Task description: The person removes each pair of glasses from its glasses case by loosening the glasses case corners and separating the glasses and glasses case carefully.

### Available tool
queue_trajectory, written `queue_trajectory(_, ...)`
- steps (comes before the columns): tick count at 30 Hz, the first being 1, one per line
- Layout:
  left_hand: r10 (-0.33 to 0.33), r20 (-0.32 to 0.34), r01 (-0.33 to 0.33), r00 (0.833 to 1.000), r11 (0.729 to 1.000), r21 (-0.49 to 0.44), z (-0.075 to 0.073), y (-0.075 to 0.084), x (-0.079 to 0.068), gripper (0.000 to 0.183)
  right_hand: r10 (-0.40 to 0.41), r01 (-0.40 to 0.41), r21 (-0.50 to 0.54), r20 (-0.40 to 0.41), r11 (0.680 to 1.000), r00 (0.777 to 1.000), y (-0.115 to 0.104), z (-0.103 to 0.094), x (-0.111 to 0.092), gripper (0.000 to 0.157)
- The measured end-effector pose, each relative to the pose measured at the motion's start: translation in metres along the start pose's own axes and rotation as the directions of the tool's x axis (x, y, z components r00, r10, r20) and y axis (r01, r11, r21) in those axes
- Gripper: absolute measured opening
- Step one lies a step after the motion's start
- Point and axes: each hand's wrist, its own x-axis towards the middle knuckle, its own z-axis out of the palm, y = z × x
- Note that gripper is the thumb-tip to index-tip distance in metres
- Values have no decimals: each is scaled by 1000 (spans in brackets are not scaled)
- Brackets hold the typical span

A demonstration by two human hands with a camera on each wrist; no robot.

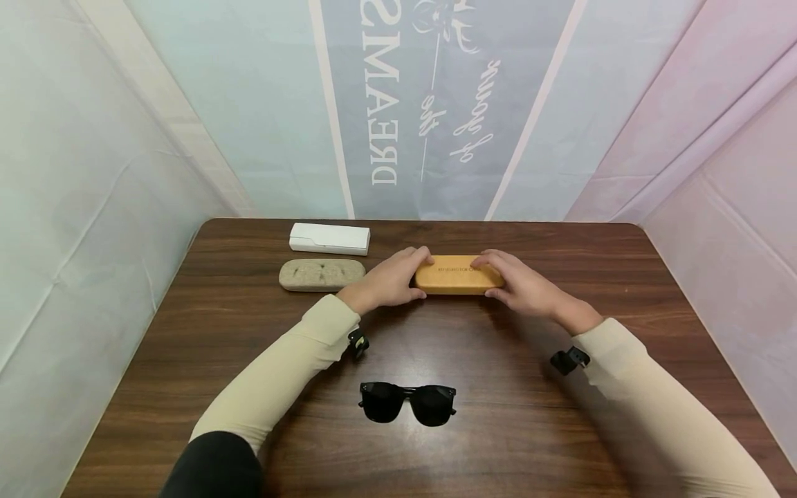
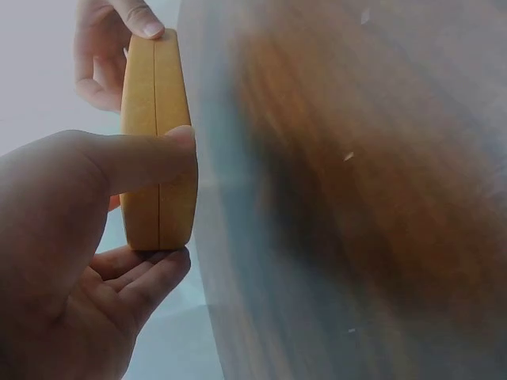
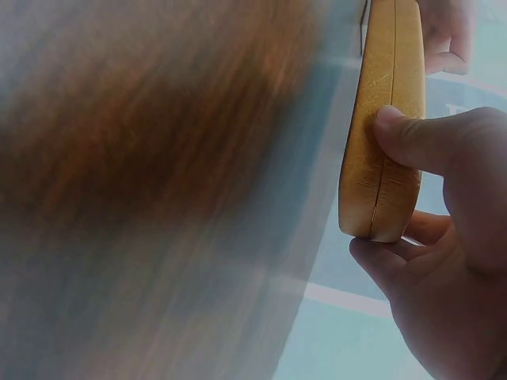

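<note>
A yellow glasses case [image 1: 457,280] with lettering on its lid lies lengthwise between my hands toward the back of the table. My left hand [image 1: 392,278] grips its left end, and my right hand [image 1: 523,282] grips the right end. In the left wrist view the left thumb presses across the seam of the yellow case [image 2: 142,214], with fingers around the end. The right thumb lies on the front side of the yellow case [image 3: 384,186] in the right wrist view. Its two halves meet along the seam. Black sunglasses [image 1: 381,402] lie nearer to me, arms folded behind dark lenses.
Behind my left hand, a white box-shaped case [image 1: 330,238] sits near the table's far edge. In front of it lies a beige-grey fabric case [image 1: 320,274], close to my left wrist. A printed cloth backdrop [image 1: 280,138] rises behind the wooden table [image 1: 529,429].
</note>
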Motion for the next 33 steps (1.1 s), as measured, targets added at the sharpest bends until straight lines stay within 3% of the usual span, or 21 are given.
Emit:
queue_trajectory(11,-27,19,27,999,999,-21,-6,0,22,57,-28,28,-25,-24,999,999,13,-11,9,51)
queue_trajectory(17,-33,12,33,999,999,-16,-6,-2,35,58,-3,2,-34,-16,999,1000,21,-15,12,50)
queue_trajectory(33,-122,-29,121,992,992,-38,8,-9,71,58,66,-65,-61,12,996,998,49,-20,29,50)
